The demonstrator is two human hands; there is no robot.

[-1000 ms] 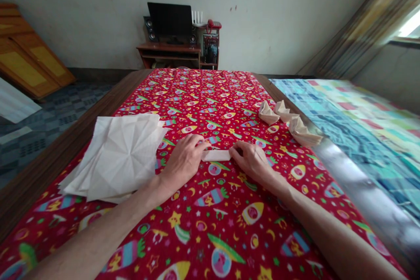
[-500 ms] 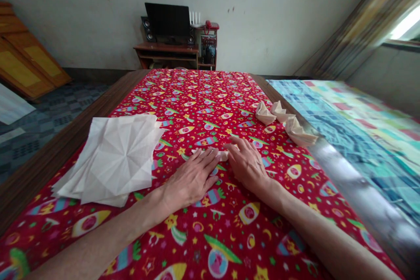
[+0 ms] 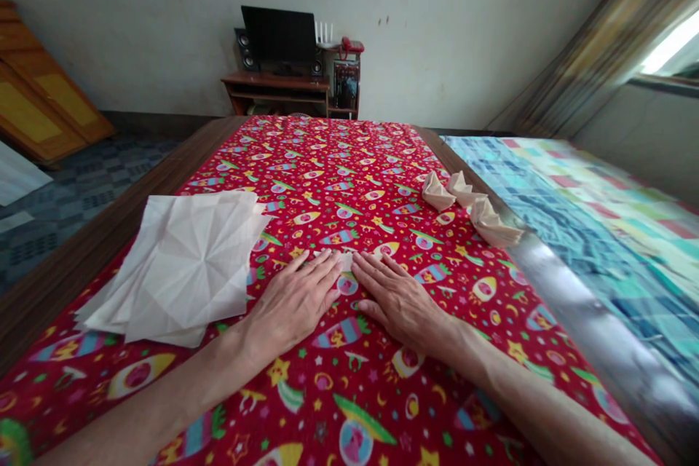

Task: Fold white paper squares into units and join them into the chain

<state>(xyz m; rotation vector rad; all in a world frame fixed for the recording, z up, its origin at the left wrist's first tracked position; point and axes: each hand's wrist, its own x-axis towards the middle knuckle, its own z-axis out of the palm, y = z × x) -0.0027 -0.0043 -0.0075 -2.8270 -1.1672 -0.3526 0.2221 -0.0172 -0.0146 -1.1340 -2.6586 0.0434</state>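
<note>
A narrow strip of folded white paper (image 3: 347,261) lies flat on the red patterned cloth (image 3: 349,386), mostly covered by my fingers. My left hand (image 3: 298,298) rests palm down with its fingers stretched over the paper's left part. On its right part lies my right hand (image 3: 398,295), also flat, with the fingers extended and the thumb apart. Between the two sets of fingertips a short piece of the paper shows. To the left of my left hand sits a stack of creased white paper sheets (image 3: 199,258), fold lines radiating from the top one's middle.
Several folded paper pieces (image 3: 491,222) stand near the cloth's right edge. A bed with a checked cover (image 3: 590,233) adjoins the table on the right. Beyond the far edge is a desk (image 3: 276,81) with a monitor (image 3: 278,35). A wooden cabinet (image 3: 49,87) stands at far left.
My right hand has gone from raised, bent fingers to lying flat on the paper. My left hand has shifted slightly left, uncovering the strip's middle.
</note>
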